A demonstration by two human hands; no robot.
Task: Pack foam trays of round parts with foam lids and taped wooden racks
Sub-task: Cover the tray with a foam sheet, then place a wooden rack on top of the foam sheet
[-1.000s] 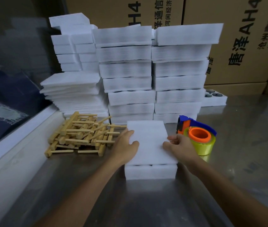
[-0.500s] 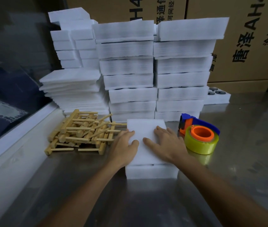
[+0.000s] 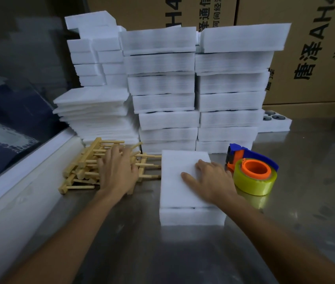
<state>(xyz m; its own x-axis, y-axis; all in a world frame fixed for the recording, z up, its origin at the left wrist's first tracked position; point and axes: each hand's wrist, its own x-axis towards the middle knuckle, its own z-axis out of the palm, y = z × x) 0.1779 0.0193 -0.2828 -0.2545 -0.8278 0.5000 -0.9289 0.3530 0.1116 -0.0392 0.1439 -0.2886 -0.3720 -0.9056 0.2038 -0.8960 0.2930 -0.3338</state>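
A white foam tray (image 3: 191, 219) lies on the steel table in front of me with a white foam lid (image 3: 174, 177) on top; its contents are hidden. My right hand (image 3: 209, 181) rests flat on the lid's right side, fingers spread. My left hand (image 3: 117, 171) is over the pile of wooden racks (image 3: 80, 167) to the left of the tray, fingers spread and blurred; whether it touches or grips a rack is unclear. A tape dispenser (image 3: 252, 173) with a yellowish roll and orange core sits just right of the tray.
Tall stacks of white foam trays (image 3: 230, 99) stand behind, with a lower pile of foam sheets (image 3: 92, 107) at left. An open tray of dark round parts (image 3: 275, 121) sits at back right. Cardboard boxes (image 3: 306, 48) line the rear. A white ledge (image 3: 19, 167) borders the table's left.
My left hand left the lid's left edge and moved left onto the pile of wooden racks. My right hand stays flat on the lid, shifted slightly right.
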